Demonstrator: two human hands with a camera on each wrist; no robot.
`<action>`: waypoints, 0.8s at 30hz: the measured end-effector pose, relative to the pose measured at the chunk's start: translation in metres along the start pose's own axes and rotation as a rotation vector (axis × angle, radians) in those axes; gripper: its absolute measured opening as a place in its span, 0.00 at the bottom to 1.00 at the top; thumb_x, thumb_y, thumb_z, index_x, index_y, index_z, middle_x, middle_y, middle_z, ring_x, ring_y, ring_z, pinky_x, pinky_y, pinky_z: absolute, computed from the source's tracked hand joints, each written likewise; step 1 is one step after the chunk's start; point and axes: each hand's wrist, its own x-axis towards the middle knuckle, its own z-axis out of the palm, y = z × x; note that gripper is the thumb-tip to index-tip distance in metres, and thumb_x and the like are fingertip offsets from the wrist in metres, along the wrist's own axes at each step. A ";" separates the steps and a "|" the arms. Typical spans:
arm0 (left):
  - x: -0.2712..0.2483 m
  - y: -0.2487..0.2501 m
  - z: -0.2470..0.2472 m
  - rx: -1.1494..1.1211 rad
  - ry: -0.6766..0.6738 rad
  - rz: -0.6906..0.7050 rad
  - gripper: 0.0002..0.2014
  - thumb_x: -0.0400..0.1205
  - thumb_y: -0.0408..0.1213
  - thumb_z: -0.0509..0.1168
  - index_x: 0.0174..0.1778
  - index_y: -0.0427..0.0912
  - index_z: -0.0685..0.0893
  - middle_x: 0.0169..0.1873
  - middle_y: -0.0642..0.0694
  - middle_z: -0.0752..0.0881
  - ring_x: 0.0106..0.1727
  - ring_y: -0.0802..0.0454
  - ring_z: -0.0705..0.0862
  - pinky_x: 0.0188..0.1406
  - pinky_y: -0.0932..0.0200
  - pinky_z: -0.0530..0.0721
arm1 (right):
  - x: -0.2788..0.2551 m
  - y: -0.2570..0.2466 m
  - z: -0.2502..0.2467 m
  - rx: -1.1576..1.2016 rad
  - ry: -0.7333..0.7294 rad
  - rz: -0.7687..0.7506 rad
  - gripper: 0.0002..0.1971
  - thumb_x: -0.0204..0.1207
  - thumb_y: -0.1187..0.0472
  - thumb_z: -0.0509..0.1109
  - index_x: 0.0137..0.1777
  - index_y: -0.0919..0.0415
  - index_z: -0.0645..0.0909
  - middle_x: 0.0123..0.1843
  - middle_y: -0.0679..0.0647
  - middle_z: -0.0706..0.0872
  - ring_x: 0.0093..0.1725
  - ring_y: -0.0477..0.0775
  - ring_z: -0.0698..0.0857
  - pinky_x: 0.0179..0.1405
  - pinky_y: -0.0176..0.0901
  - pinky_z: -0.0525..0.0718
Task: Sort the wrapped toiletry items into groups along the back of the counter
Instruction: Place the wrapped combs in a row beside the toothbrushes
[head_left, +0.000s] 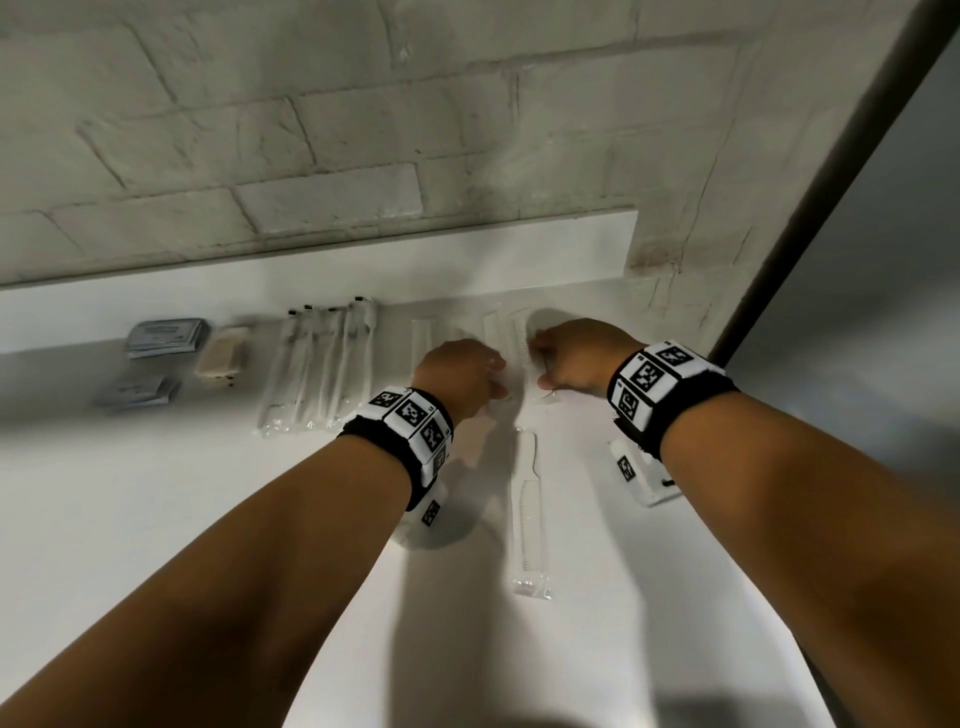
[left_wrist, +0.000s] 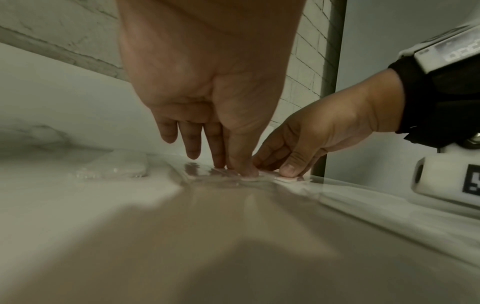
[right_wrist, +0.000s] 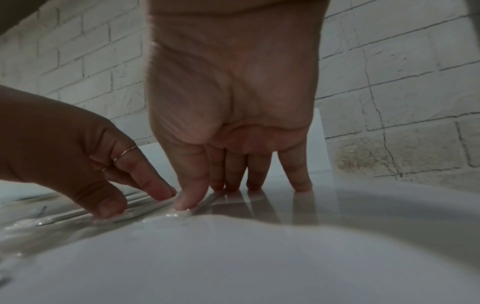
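Note:
Wrapped white combs (head_left: 521, 343) lie side by side at the back of the white counter (head_left: 156, 519). Both hands meet over the rightmost one. My left hand (head_left: 493, 371) presses thumb and index tips onto its clear wrapper (left_wrist: 221, 176). My right hand (head_left: 540, 364) holds its thumb on the wrapper edge (right_wrist: 182, 214), with its straight fingers (right_wrist: 233, 185) touching the counter behind. Neither hand grips anything. Another wrapped comb (head_left: 527, 512) lies alone nearer me, between my forearms. Several wrapped toothbrushes (head_left: 322, 364) form a row to the left.
Grey packets (head_left: 166, 338) and a beige wrapped bar (head_left: 223, 356) sit at the back left. A low white ledge (head_left: 363, 260) and a brick wall (head_left: 311, 130) bound the counter behind. A dark vertical frame (head_left: 831, 182) stands at the right.

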 end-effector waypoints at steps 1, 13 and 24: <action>0.000 0.000 0.000 0.008 -0.005 0.003 0.21 0.73 0.47 0.73 0.63 0.53 0.85 0.66 0.50 0.82 0.68 0.48 0.79 0.67 0.57 0.76 | 0.002 0.001 0.001 -0.007 0.001 -0.004 0.26 0.72 0.51 0.72 0.70 0.54 0.78 0.69 0.54 0.83 0.66 0.60 0.81 0.63 0.48 0.79; -0.002 0.006 -0.010 0.109 -0.037 0.050 0.05 0.70 0.41 0.68 0.34 0.45 0.86 0.40 0.50 0.86 0.45 0.46 0.85 0.42 0.60 0.73 | -0.037 -0.016 -0.009 0.312 0.124 -0.152 0.24 0.64 0.63 0.80 0.61 0.47 0.84 0.62 0.52 0.78 0.55 0.54 0.82 0.48 0.50 0.89; -0.005 0.011 -0.011 0.121 -0.012 0.039 0.18 0.75 0.41 0.66 0.61 0.53 0.85 0.68 0.52 0.81 0.68 0.49 0.78 0.79 0.52 0.62 | -0.104 -0.019 0.012 -0.256 -0.219 -0.167 0.15 0.67 0.58 0.77 0.52 0.56 0.80 0.50 0.50 0.77 0.54 0.57 0.82 0.41 0.45 0.74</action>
